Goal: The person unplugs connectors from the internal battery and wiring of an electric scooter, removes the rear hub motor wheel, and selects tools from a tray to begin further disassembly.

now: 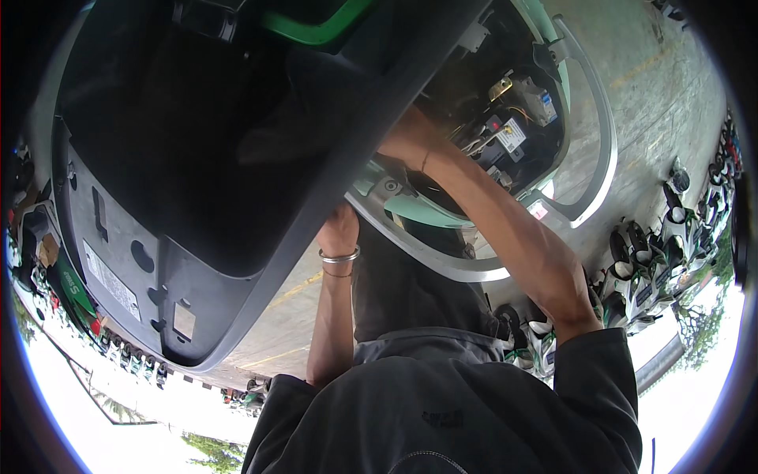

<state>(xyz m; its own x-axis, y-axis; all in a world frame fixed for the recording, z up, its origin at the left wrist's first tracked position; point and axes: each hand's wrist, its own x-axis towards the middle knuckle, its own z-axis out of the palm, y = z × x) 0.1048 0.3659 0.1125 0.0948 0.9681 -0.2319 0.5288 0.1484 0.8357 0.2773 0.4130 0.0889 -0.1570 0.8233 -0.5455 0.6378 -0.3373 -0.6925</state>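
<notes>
A large dark seat (260, 237) of a scooter is tipped up on the left, its underside facing me. My left hand (341, 229), with a metal bangle at the wrist, is up against the body side below the seat's edge; its fingers are hidden. Over the open compartment (450, 118) reaches my right hand (404, 141), a thin cord on its wrist. The seat's edge covers its fingers, so what they touch cannot be seen. Inside the compartment are a white-labelled part (511, 136), a grey-and-blue boxy part (542, 103), a brass-coloured piece (500, 87) and some wires.
A silver grab rail (604, 150) curves round the scooter's pale green tail. Many parked scooters (639, 261) line the right side, with more at the far left (35, 237). The concrete floor (663, 95) carries faded yellow lines.
</notes>
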